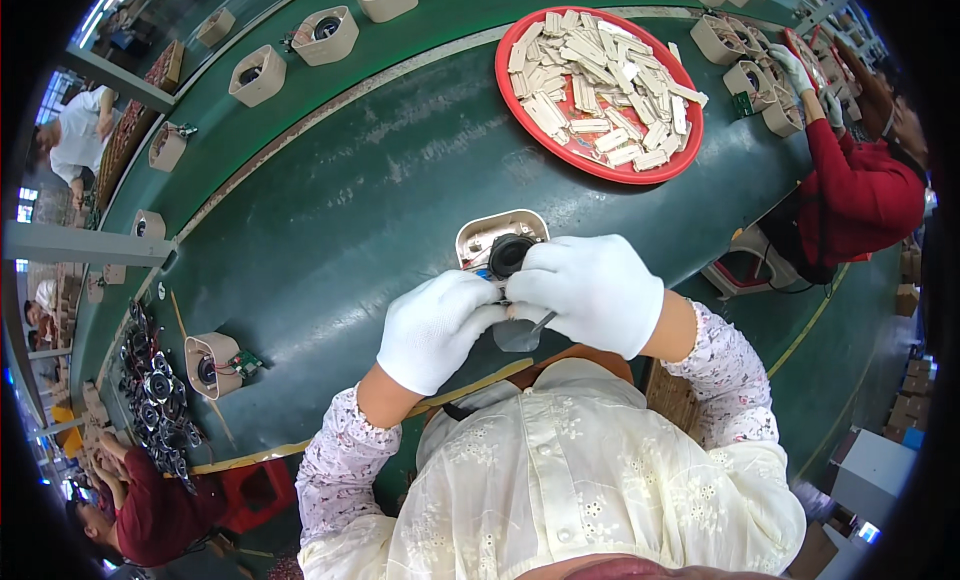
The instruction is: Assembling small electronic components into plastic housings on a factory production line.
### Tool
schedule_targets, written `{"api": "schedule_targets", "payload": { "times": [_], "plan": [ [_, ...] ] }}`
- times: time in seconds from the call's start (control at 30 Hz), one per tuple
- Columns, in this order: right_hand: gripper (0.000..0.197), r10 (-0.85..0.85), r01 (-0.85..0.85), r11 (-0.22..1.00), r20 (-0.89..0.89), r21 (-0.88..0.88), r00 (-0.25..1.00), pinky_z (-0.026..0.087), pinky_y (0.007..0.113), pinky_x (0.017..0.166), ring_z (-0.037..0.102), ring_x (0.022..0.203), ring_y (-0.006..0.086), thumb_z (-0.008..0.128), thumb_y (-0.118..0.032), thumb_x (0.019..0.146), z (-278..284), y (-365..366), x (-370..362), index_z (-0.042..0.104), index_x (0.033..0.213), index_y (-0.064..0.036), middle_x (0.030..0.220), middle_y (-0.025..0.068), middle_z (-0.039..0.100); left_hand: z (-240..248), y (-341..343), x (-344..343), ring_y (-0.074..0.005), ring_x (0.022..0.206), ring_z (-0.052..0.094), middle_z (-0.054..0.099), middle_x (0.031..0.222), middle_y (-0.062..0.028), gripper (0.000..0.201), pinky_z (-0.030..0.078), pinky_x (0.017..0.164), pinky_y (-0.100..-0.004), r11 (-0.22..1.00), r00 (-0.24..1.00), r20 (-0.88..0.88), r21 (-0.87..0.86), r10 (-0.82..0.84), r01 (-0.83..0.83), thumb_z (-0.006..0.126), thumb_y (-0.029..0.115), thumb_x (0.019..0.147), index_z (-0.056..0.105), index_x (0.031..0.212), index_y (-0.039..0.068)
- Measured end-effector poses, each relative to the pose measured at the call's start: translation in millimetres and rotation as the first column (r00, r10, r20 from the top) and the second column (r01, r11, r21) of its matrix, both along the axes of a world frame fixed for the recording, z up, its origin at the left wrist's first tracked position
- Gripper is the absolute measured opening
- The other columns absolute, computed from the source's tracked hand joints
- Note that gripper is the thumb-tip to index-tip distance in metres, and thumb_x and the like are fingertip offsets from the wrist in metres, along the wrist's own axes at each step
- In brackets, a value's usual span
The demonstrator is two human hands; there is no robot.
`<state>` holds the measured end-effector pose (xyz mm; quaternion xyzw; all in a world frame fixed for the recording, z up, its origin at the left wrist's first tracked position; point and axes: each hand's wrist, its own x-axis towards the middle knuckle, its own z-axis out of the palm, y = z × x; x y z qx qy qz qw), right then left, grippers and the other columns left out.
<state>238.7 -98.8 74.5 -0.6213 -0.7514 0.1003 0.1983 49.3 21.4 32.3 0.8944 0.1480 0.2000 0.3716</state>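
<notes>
Two gloved hands, left (437,327) and right (592,286), curl at a black speaker (510,254), grip contents unclear. Careless pulling could strain nearby wires (481,259).

Beige strips (592,65) fill a round red tray (640,177); a red stool (283,477) stands lower left

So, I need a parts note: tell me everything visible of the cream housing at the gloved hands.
The cream housing is an open, round-cornered shell, plastic by its look, apparently resting open side up on the green table. A round black part, seemingly a speaker, overlaps its interior; whether it's fixed is unclear. The left hand and right hand cover its near side, so contact there is hidden.
</notes>
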Motion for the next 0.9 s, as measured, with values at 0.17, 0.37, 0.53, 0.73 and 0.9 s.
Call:
{"api": "schedule_targets", "payload": {
  "times": [0.17,0.37,0.53,0.73,0.9],
  "plan": [
    [0.011,0.036,-0.043,0.995,0.081,0.086,0.996,0.052,0.033,0.059,0.064,0.076,0.0191,0.067,-0.017,0.077,-5.3,-9.2,-1.1,0.063,0.088,-0.0141,0.085,0.0021,0.058,-2.4,0.4,-3.6,-0.0264,0.084,0.069,0.07,0.098,-0.0067,0.031,0.055,0.071,-0.0349,0.998,0.999,0.04,0.063,-0.018,0.015,0.074,0.014,0.081,0.069,0.111,0.012],
    [0.007,0.092,-0.098,0.994,0.143,0.041,0.985,0.051,0.032,0.056,0.061,0.072,0.0181,0.062,-0.015,0.078,-1.5,-15.6,-4.2,0.064,0.085,-0.0115,0.084,0.0028,0.057,-7.1,5.0,-7.0,-0.0247,0.085,0.066,0.068,0.101,-0.0046,0.039,0.054,0.073,-0.0339,0.962,0.981,0.096,0.232,-0.167,0.141,0.063,0.005,0.079,0.068,0.117,0.014],
    [0.008,0.098,-0.096,0.995,0.139,-0.019,0.985,0.051,0.033,0.057,0.062,0.074,0.0191,0.061,-0.015,0.079,-8.6,-21.3,-7.4,0.064,0.085,-0.0109,0.084,0.0037,0.057,-9.7,12.3,-8.8,-0.0237,0.083,0.063,0.064,0.096,-0.0039,0.037,0.054,0.076,-0.0332,0.872,0.937,0.068,0.395,-0.343,0.29,0.062,0.01,0.079,0.068,0.115,0.015],
    [0.009,0.071,-0.074,0.997,0.128,0.017,0.989,0.054,0.033,0.06,0.064,0.078,0.0197,0.062,-0.015,0.079,-10.4,-14.0,-6.2,0.066,0.086,-0.0109,0.087,0.0045,0.06,4.0,-3.9,-10.1,-0.0279,0.093,0.064,0.065,0.101,-0.0059,0.031,0.054,0.084,-0.0384,0.896,0.953,-0.154,0.33,-0.261,0.299,0.061,0.012,0.079,0.069,0.109,0.012],
    [0.008,0.028,-0.003,0.977,0.114,-0.212,0.993,0.056,0.032,0.064,0.065,0.089,0.0203,0.064,-0.015,0.078,-13.0,-8.1,-5.8,0.067,0.085,-0.0126,0.09,0.0042,0.063,5.7,-2.5,-2.9,-0.028,0.093,0.063,0.064,0.103,-0.0067,0.033,0.053,0.084,-0.038,0.866,0.942,-0.183,0.375,-0.28,0.33,0.061,0.013,0.078,0.066,0.111,0.009]
  ]
}}
